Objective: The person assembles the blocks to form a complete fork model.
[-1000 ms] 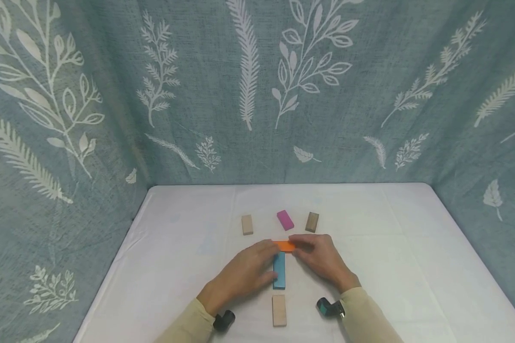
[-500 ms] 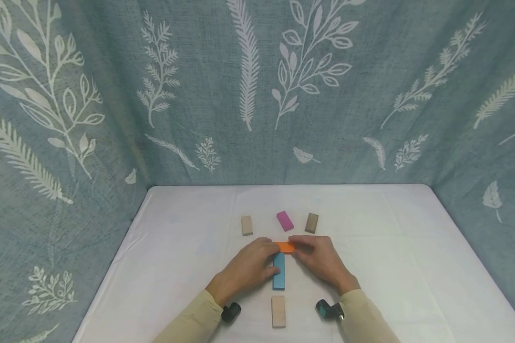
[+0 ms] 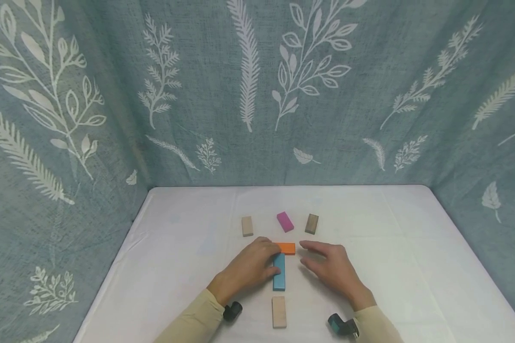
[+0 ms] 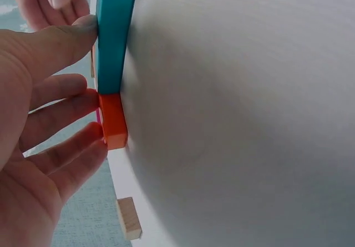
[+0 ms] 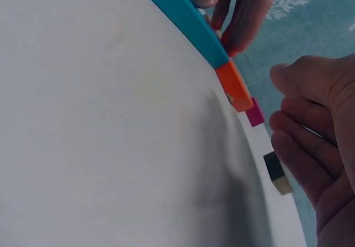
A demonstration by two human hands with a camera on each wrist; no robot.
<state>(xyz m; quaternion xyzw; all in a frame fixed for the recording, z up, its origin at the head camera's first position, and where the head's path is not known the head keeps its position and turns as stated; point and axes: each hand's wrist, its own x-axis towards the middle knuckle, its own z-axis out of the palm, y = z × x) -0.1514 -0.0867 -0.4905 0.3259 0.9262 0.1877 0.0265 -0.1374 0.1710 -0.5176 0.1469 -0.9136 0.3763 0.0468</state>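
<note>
An orange block (image 3: 286, 248) lies crosswise against the far end of a blue block (image 3: 279, 278), which points toward me; together they form a T. My left hand (image 3: 251, 264) rests at their left side, its thumb touching the blue block and its fingertips on the orange one, as the left wrist view also shows. The left end of the orange block is hidden under those fingers. To the right, my right hand (image 3: 332, 267) is apart from the blocks, thumb and fingers spread with nothing between them.
Behind the T lie a pale wooden block (image 3: 247, 226), a magenta block (image 3: 285, 222) and a darker brown block (image 3: 312, 224). Another pale wooden block (image 3: 279, 312) lies nearer me, in line with the blue one. A leaf-patterned curtain hangs behind the white table (image 3: 412, 267).
My right hand has let go of the orange block's right end and moved right. Earlier, my left thumb slid slightly onto the blue block. The blocks look unmoved.
</note>
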